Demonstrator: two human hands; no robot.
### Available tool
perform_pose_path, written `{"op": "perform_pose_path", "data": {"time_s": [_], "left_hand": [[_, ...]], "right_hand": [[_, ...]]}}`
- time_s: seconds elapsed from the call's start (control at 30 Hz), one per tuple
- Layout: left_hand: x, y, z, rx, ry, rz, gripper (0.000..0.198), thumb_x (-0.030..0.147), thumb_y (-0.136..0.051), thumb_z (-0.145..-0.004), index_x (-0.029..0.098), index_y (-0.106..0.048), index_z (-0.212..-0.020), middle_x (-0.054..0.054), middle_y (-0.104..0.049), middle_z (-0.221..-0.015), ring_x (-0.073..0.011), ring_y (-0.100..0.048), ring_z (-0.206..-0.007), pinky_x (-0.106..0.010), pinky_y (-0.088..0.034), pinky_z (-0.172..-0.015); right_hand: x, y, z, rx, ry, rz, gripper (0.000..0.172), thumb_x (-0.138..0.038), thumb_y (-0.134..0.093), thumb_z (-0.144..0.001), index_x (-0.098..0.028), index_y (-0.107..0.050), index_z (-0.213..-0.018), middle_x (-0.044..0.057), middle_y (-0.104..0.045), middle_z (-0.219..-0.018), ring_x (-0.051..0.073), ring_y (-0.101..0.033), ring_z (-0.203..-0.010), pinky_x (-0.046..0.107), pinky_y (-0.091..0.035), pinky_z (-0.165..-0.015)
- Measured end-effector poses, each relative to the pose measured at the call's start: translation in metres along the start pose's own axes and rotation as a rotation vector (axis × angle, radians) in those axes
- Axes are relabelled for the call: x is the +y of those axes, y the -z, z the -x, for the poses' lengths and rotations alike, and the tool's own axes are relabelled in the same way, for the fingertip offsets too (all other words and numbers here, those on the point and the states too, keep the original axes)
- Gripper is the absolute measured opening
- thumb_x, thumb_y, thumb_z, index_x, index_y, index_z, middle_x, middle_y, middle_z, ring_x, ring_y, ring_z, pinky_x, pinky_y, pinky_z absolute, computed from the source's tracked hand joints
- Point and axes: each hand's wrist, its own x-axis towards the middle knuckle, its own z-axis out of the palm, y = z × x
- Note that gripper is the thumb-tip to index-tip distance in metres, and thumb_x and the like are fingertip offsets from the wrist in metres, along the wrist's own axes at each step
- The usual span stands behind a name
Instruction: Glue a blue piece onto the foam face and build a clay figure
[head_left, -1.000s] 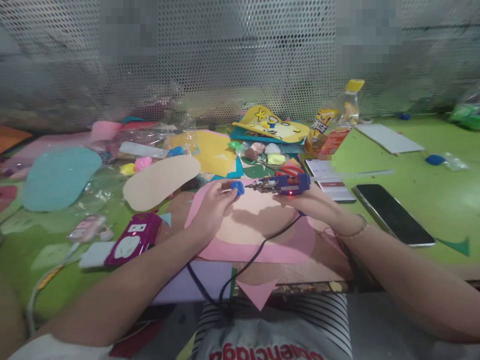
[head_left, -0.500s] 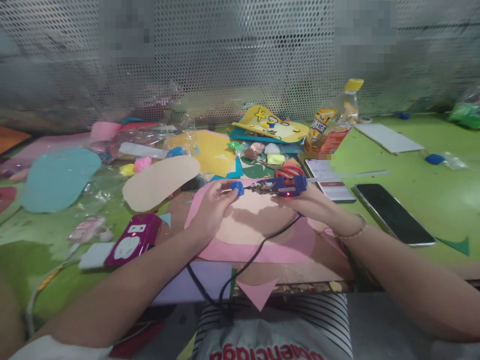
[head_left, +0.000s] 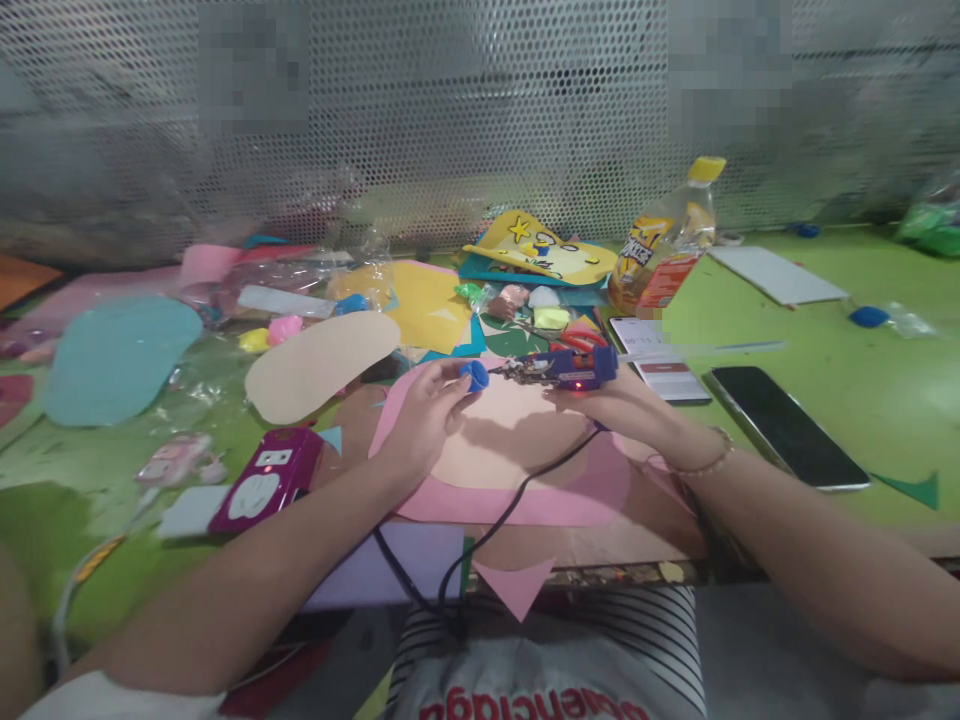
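Pinched in my left hand (head_left: 429, 410) is a small blue bottle cap (head_left: 475, 376), its hollow side facing right. My right hand (head_left: 611, 398) is wrapped around a blue hot glue gun (head_left: 574, 369) with a red light lit and a clear glue stick (head_left: 705, 349) sticking out behind. The gun's nozzle points left, at the cap; whether it touches the rim I cannot tell. Both hands are above a cream paper shape (head_left: 491, 455) lying on a larger pink paper sheet (head_left: 517, 506). The gun's black cord (head_left: 525, 485) runs over the papers toward my lap.
A magenta power socket (head_left: 274, 478) is at the left. Red-handled scissors (head_left: 579, 339) lie behind the glue gun. To the right are two phones, one dark (head_left: 787, 425) and one lit (head_left: 652, 350). A juice bottle (head_left: 667, 245) and a yellow decorated cutout (head_left: 540, 255) stand farther back.
The blue cap has turned in my left fingers, so its hollow side shows more. The glue gun has shifted very slightly to the right.
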Motion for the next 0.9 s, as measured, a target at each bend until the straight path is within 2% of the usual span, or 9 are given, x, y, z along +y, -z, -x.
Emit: {"op": "perform_pose_path", "data": {"time_s": [0.23,0.4,0.5,0.7,0.9], "left_hand": [[0.0021,-0.0017,0.0013,-0.033,0.026,0.056,0.014,0.022,-0.068,-0.07,0.018,-0.065,-0.084,-0.001,-0.063,-0.092,-0.0116,-0.059,-0.086,-0.03,-0.045,-0.089],[0.0035,-0.0023,0.0016,-0.069,0.062,0.128,0.01,0.02,-0.063,-0.073,0.017,-0.066,-0.082,-0.002,-0.065,-0.084,-0.0117,-0.061,-0.073,-0.031,-0.048,-0.082],[0.0052,-0.0031,0.0017,-0.061,0.12,0.2,0.007,0.018,-0.061,-0.073,0.016,-0.066,-0.078,-0.002,-0.065,-0.078,-0.0121,-0.061,-0.068,-0.033,-0.049,-0.082],[0.0095,-0.0051,0.0017,-0.02,0.232,0.295,0.008,0.015,-0.056,-0.076,0.014,-0.064,-0.078,-0.005,-0.065,-0.079,-0.0118,-0.059,-0.068,-0.031,-0.05,-0.079],[0.0069,-0.002,0.0001,-0.038,0.171,0.272,0.007,0.014,-0.06,-0.072,0.015,-0.063,-0.079,-0.003,-0.063,-0.079,-0.0111,-0.06,-0.071,-0.03,-0.048,-0.082]], "right_hand": [[-0.0047,0.0002,0.0014,-0.011,-0.005,-0.001,0.013,-0.028,-0.063,-0.069,-0.016,-0.059,-0.072,0.003,-0.065,-0.074,0.017,-0.056,-0.069,0.027,-0.046,-0.062],[-0.0011,0.0011,0.0015,-0.027,0.004,-0.029,0.012,-0.029,-0.064,-0.07,-0.017,-0.061,-0.072,0.003,-0.065,-0.074,0.017,-0.056,-0.07,0.027,-0.046,-0.063],[-0.0028,0.0013,0.0021,-0.032,-0.022,-0.071,0.012,-0.029,-0.064,-0.07,-0.017,-0.06,-0.07,0.002,-0.063,-0.072,0.015,-0.055,-0.066,0.026,-0.045,-0.061],[-0.0071,0.0031,0.0043,0.001,-0.047,-0.099,0.016,-0.03,-0.063,-0.07,-0.017,-0.058,-0.064,0.0,-0.057,-0.063,0.011,-0.049,-0.057,0.024,-0.042,-0.056],[-0.006,0.0025,0.0034,-0.018,-0.027,-0.07,0.014,-0.031,-0.063,-0.07,-0.017,-0.06,-0.07,0.002,-0.062,-0.07,0.014,-0.053,-0.065,0.027,-0.044,-0.061]]}}
